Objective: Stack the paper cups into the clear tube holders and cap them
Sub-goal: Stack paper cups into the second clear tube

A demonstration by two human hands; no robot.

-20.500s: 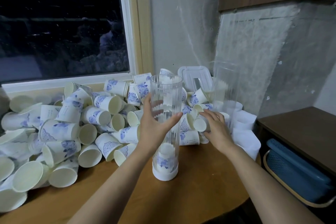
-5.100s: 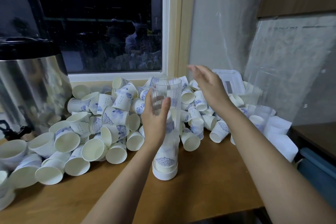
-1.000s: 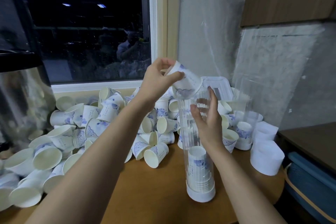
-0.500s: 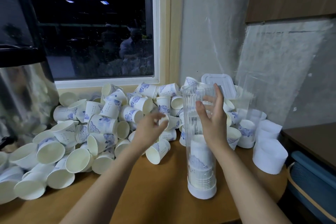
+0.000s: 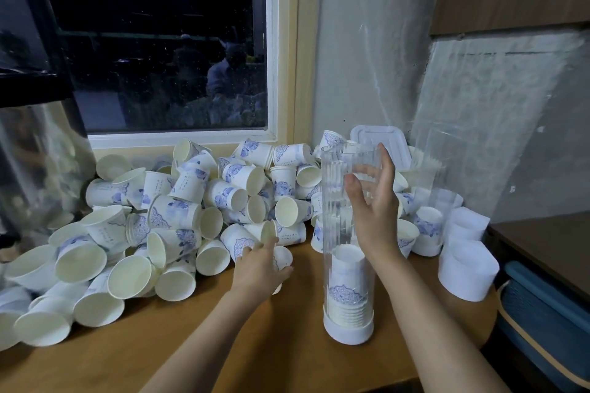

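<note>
Since half a second ago the left hand has sunk from the middle of the heap to its near edge, left of the clear tube and about level with the stack inside it. Its fingers now curl over one paper cup lying on its side on the table; the hand hides much of the cup, so how firm the hold is I cannot tell. The right hand stays on the tube's upper half, thumb on the near wall and fingers round the far side, holding it upright. The tube's long axis is vertical and its mouth is well above the held cup, so I judge the cup must rise, turn to match the stack and drop in over the rim. Nested cups fill only the lowest part above the white base. Left of the tube the loose pile crowds close. Bare table lies on its near side, and a second tube and white caps stand to its right.
</note>
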